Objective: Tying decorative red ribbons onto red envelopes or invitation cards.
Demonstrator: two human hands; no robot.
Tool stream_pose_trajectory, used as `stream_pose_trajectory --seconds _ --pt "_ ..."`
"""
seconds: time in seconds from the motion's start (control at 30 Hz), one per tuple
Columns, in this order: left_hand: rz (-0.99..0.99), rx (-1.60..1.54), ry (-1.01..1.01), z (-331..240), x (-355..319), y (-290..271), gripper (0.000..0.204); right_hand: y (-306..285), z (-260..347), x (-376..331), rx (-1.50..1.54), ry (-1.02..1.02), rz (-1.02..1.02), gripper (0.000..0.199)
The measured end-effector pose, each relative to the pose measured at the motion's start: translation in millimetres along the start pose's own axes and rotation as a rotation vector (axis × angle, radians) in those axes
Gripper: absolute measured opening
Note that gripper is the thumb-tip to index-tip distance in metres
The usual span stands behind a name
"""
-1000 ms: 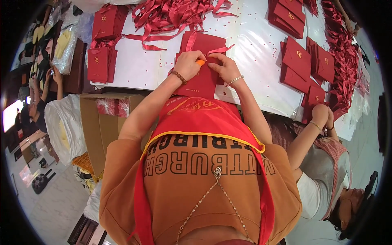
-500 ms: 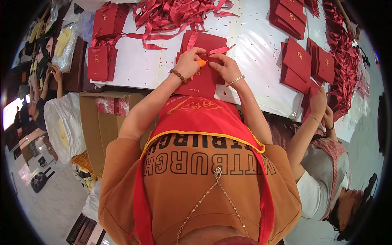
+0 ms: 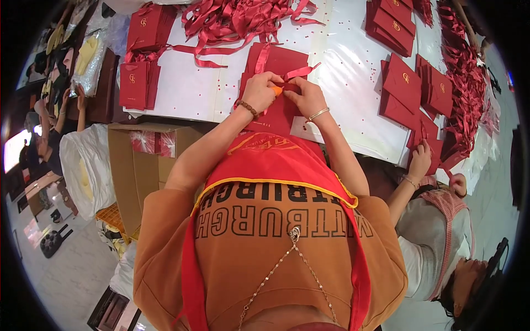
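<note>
In front of me, at the table edge, lies a dark red paper bag (image 3: 277, 114) with gold print, above another flat red bag (image 3: 287, 57). A shiny red ribbon (image 3: 301, 72) runs up between my hands, its loose end pointing right. My left hand (image 3: 259, 92), with a beaded bracelet, is closed with its thumb and finger pinching the ribbon; something orange (image 3: 277, 90) covers a fingertip. My right hand (image 3: 309, 99), wearing a bangle, bends its fingers and thumb together on the ribbon from the other side. Where the ribbon passes through the bag is hidden by my fingers.
A heap of red ribbons (image 3: 237, 22) lies at the back. Stacked red bags (image 3: 132, 84) stand at left, more (image 3: 403, 83) at right. A cardboard box (image 3: 126, 179) is below the table's left edge. A co-worker's hand (image 3: 420, 160) works at the right.
My hands have shifted slightly, the fingers drawing in closer on the ribbon. The co-worker's hands at the right have moved apart, one pulling away to the lower right.
</note>
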State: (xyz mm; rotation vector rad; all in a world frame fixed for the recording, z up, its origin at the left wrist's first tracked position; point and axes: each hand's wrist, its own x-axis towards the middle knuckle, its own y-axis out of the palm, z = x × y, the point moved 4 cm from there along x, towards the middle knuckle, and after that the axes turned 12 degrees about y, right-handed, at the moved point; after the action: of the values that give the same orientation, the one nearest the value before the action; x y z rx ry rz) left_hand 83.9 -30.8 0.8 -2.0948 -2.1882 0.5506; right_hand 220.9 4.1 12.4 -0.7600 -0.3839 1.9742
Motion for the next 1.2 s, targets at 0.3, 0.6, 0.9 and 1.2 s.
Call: stream_pose_trajectory --seconds 0.3,0.6,0.9,1.2 --pt "-0.191 0.178 0.314 -7 -9 -2 0.019 6 4 -5 0.014 -0.167 -0.076 0.021" --pt "-0.057 0.164 0.189 -9 -10 -1 0.02 2 1 -5 0.069 -0.13 -0.06 0.021" --pt "-0.196 0.052 0.176 -3 -9 7 0.016 3 2 -4 0.072 -0.154 -0.09 0.022" --pt "0.367 0.729 0.35 -38 20 -38 0.018 8 20 -15 -0.04 -0.4 -0.102 0.016"
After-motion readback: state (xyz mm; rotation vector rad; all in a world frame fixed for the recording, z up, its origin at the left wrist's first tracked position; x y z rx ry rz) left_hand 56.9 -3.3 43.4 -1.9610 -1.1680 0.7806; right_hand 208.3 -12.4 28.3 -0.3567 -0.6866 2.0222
